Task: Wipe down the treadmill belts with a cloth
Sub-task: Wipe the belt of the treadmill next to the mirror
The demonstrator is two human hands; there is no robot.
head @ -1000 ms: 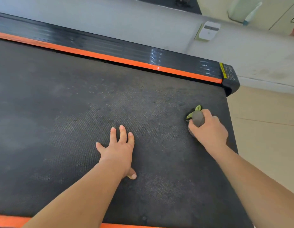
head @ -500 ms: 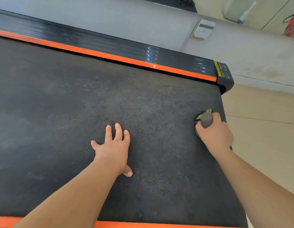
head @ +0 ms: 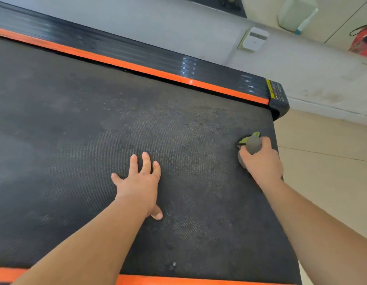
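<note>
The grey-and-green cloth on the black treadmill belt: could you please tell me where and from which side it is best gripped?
Probably the bunched grey middle of the grey-and-green cloth, from above: it is wadded into a lump on the black treadmill belt near its edge, and the right hand grips it that way.

The treadmill belt [head: 96, 130] was charcoal black with a fine dotted weave, mottled by paler grey, dusty patches and a few whitish specks. The far side rail [head: 137, 52] was glossy black with lengthwise ribbing, edged by a bright orange stripe [head: 137, 67]. A second orange strip [head: 178, 280] ran along the near edge. The black end cap [head: 281, 105] bore a yellow label [head: 269, 89]. The cloth [head: 253, 144] was grey with a lime-green part and a dark edge. The floor tiles [head: 322, 161] were beige.
</note>
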